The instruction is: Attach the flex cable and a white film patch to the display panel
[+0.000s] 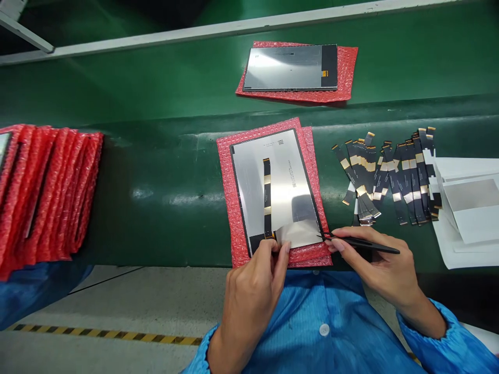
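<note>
An LCD panel (253, 208) lies back side up on red bubble-wrap bags (226, 156) in front of me. A black flex cable (267, 192) with gold patches runs along the panel's silvery back, its lower end near my left fingers. Across the panel's near end lies a pale film piece (300, 234). My left hand (253, 283) pinches the film's left corner between thumb and fingertips. My right hand (378, 265) grips black tweezers (362, 244), whose tips touch or nearly touch the film's right edge.
Many loose flex cables (409, 176) lie fanned out on the right, beside white sheets (463, 254). Another panel (284, 67) rests on a red bag (346, 72) farther back. Stacked red bubble bags (58, 192) stand at the left. A pale rail (195, 34) crosses the back.
</note>
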Tool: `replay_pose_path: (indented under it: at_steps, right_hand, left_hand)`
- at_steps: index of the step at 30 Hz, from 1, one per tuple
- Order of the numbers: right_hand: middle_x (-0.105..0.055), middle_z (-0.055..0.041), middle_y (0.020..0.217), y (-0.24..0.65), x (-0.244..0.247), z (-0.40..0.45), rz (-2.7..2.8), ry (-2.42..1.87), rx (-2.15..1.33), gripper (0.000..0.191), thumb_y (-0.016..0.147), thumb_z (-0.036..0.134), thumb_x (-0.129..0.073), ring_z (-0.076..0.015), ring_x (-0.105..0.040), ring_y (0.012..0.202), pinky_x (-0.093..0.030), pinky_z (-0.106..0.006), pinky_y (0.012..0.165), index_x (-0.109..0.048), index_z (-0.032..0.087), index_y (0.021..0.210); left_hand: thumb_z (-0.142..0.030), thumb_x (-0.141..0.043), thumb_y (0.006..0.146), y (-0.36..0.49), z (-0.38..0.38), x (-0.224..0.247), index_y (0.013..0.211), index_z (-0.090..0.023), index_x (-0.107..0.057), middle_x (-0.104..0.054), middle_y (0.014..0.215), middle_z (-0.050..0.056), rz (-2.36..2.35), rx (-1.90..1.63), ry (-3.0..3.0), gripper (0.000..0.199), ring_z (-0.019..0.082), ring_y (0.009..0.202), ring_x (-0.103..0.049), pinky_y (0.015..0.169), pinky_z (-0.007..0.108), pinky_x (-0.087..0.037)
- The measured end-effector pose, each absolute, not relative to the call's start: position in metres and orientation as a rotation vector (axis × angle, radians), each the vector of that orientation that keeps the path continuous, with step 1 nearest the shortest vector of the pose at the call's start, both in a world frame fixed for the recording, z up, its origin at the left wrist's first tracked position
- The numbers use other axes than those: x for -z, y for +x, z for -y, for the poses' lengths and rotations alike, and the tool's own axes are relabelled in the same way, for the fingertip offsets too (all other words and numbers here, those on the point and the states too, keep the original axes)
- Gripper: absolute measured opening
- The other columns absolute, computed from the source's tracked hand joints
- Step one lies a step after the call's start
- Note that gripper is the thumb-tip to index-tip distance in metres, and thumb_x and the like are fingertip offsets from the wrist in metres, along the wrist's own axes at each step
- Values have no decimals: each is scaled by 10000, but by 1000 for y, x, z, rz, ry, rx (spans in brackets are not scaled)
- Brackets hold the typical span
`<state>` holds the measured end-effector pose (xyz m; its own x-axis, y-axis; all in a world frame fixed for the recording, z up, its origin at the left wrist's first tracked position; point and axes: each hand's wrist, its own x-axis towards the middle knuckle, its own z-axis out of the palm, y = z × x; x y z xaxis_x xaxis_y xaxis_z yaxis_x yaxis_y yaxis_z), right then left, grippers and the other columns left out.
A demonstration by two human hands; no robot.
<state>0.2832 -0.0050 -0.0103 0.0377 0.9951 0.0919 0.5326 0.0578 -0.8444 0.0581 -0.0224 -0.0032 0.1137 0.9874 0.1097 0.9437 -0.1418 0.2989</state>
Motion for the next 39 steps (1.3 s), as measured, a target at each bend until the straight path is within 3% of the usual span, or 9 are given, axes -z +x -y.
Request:
replay_pose_path:
  at_steps: [10, 16, 18, 22, 26, 32, 39]
  right_hand:
    - [-812, 89, 812, 284, 11, 6, 1624, -1541, -773, 138, 829, 395, -704, -173, -788, 630, -661, -252, 560, -734, 399, 964]
    - [-808, 100, 817, 284, 11, 6, 1612, -1520, -786, 161, 816, 364, -723, -173, -792, 633, -678, -259, 562, -730, 404, 972]
    - [-807, 101, 821, 284, 11, 5, 1613, -1504, -792, 168, 816, 353, -724, -169, -789, 626, -679, -257, 560, -730, 402, 977]
    - [-806, 111, 829, 284, 11, 4, 1618, -1496, -799, 171, 822, 351, -720, -148, -784, 629, -673, -232, 569, -725, 404, 985]
    - [-808, 112, 839, 284, 11, 5, 1627, -1493, -792, 173, 828, 354, -722, -142, -785, 640, -668, -226, 575, -721, 404, 994]
    - [-812, 108, 846, 284, 11, 5, 1618, -1493, -800, 205, 824, 347, -728, -151, -791, 649, -670, -232, 588, -717, 426, 1014]
    - [-813, 103, 877, 285, 11, 6, 1637, -1498, -797, 177, 849, 366, -706, -156, -794, 679, -670, -252, 615, -717, 407, 1021]
  left_hand:
    - [-576, -365, 1005, 63, 29, 3, 845, -277, -580, -596, 565, -95, -2141, -285, 2385, 402, 106, 406, -550, 452, 258, -259]
    - [-658, -354, 977, 63, 30, 2, 1030, -222, -556, -571, 569, -73, -2312, -224, 2389, 483, 131, 410, -553, 467, 277, -254]
    - [-592, -443, 976, 61, 29, 1, 1030, -213, -555, -594, 626, -61, -2195, -312, 2465, 398, 123, 476, -575, 501, 276, -324]
    - [-275, -598, 949, 57, 25, 5, 1054, -197, -564, -686, 861, -10, -1767, -599, 2603, 136, 122, 746, -637, 707, 272, -476]
    - [-153, -605, 923, 50, 20, 14, 1182, -146, -556, -676, 1035, 57, -1653, -796, 2518, 264, 144, 960, -639, 836, 295, -522]
    - [-205, -677, 895, 52, 13, 20, 1170, -198, -619, -671, 941, 2, -1345, -751, 2648, 281, 121, 862, -604, 734, 284, -485]
    - [-341, -707, 882, 60, 8, 18, 1243, -211, -627, -674, 892, -23, -1212, -656, 2819, 393, 115, 826, -608, 742, 287, -467]
